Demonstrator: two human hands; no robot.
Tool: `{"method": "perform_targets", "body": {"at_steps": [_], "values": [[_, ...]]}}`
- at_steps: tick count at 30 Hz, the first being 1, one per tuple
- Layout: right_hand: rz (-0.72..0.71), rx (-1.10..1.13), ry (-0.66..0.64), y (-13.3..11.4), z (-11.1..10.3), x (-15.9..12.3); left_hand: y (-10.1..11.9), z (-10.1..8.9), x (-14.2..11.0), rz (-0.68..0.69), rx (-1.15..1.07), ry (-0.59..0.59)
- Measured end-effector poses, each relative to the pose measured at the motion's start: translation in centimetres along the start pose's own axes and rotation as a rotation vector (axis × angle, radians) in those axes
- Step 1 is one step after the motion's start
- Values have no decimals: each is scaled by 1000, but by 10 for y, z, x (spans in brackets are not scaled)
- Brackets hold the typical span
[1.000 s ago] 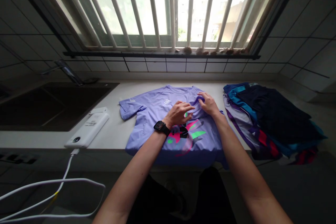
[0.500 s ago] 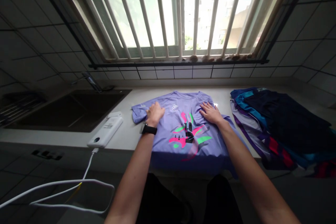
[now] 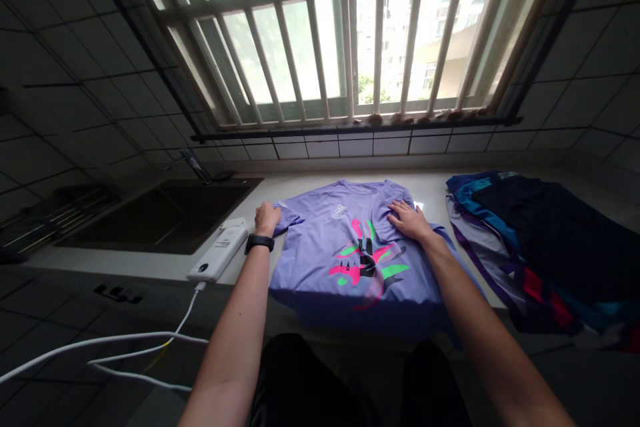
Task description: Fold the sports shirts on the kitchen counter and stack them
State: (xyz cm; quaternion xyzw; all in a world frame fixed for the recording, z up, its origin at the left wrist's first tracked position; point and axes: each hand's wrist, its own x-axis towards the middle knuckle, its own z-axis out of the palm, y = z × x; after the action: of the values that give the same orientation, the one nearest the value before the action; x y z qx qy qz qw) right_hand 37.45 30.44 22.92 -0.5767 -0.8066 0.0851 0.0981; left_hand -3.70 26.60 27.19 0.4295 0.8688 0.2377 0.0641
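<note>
A lilac T-shirt [image 3: 325, 247] with a pink, green and black print lies front-up on the pale counter [image 3: 250, 195], its hem hanging over the front edge. My left hand [image 3: 267, 217], with a black watch on the wrist, is closed on the end of the shirt's left sleeve. My right hand [image 3: 409, 219] lies flat with fingers spread on the shirt's right shoulder area, pressing it to the counter.
A white power bank [image 3: 219, 259] with a white cable [image 3: 125, 347] lies left of the shirt. Further left are a dark sink [image 3: 165, 213] and faucet [image 3: 193, 163]. A pile of dark blue and multicoloured clothes [image 3: 535, 240] fills the counter's right. A barred window stands behind.
My left hand slid from the shirt's chest out to the left sleeve and closed on its end. My right hand stayed flat near the right shoulder. The view shifted left.
</note>
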Motion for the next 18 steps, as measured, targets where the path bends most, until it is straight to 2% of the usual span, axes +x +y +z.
{"method": "perform_targets", "body": {"at_steps": [5,10,13,18], "values": [[4,18,2,0,0,1,11,-3,-8,131,-118,126],[15,20,-1,0,1,2,25,-5,-32,260,-129,124],[16,31,2,1,2,2,31,-9,-46,388,-150,31],[15,32,-7,0,2,2,37,-16,-56,579,-105,-328]]}}
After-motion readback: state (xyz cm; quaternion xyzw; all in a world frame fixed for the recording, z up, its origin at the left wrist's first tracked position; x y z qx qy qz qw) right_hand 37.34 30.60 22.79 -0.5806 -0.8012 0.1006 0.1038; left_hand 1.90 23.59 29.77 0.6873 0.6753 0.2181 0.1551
